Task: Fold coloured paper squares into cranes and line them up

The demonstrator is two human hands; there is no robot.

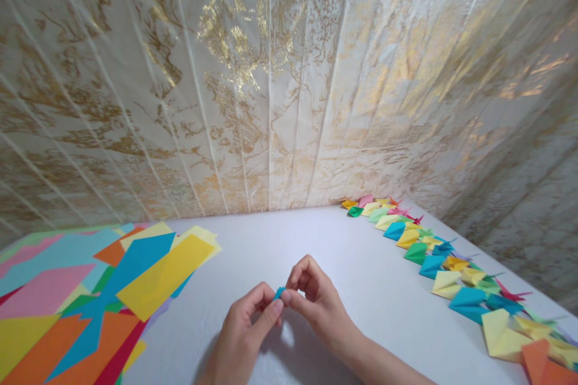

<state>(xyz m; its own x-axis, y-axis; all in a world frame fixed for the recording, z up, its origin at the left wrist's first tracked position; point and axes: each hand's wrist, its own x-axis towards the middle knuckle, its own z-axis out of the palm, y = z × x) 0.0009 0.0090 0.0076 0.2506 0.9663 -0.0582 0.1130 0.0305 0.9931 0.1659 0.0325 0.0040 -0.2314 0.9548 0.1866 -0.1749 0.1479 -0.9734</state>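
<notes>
A small piece of folded blue paper is pinched between my two hands, above the near middle of the white table. My left hand grips it between thumb and forefinger from the left. From the right, my right hand pinches at its other side, thumb and forefinger pressed together. Most of the paper is hidden by the fingertips, so its folded shape cannot be made out.
Loose sheets of coloured paper overlap on the left, with a yellow sheet on top. Folded paper figures, such as a blue one, line the right edge of the table. A gold-patterned curtain hangs behind.
</notes>
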